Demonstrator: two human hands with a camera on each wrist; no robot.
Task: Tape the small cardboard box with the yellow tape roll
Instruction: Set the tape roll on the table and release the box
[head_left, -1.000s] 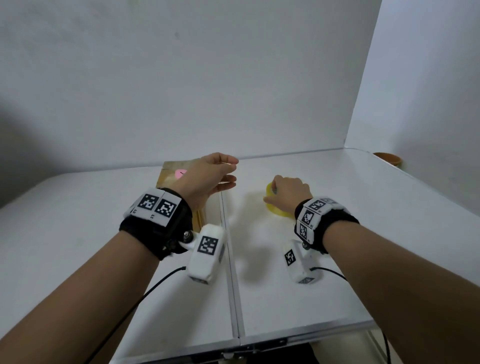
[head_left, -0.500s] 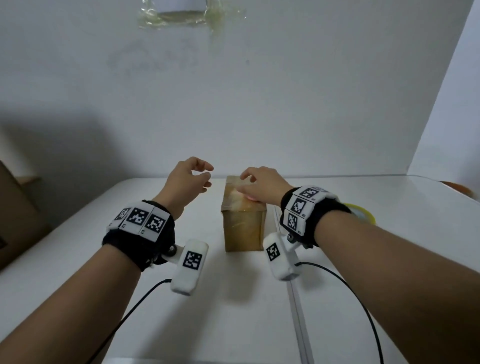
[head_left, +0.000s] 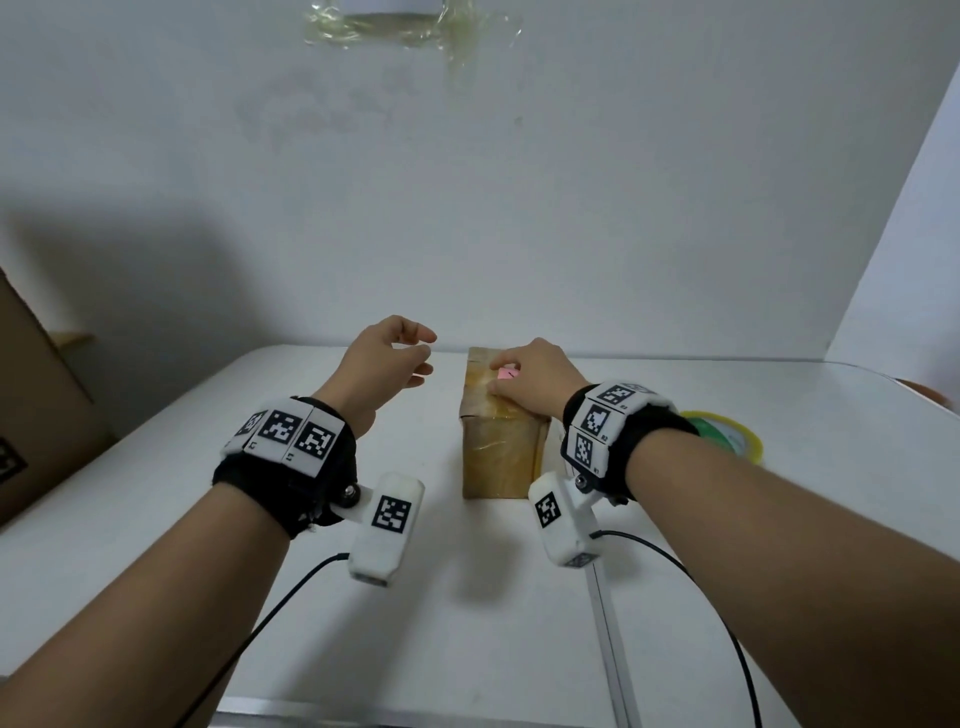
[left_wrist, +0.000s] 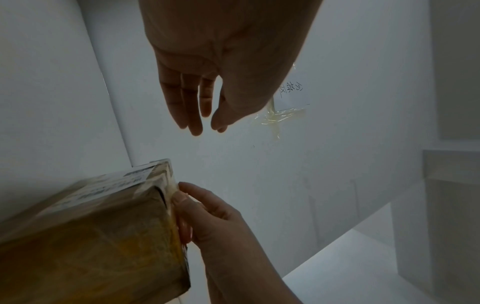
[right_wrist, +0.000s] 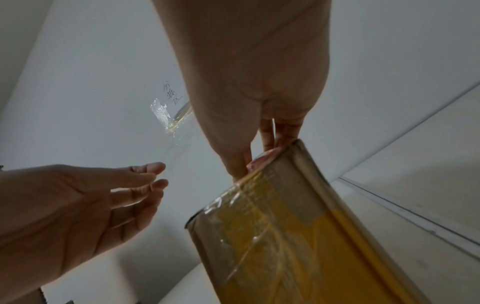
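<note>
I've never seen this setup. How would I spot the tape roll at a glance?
Start at the white table and find the small brown cardboard box standing near its middle, with the right hand resting on top. Look past that wrist to the right: the yellow tape roll lies flat there. It is the only ring-shaped thing, bright yellow with a green inside.

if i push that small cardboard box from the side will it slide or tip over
The box stands taller than it is wide, so a push near the top would probably tip it. Its sides look wrapped in glossy tape, so it may slide on the smooth white table. The right hand resting on top likely steadies it.
</note>
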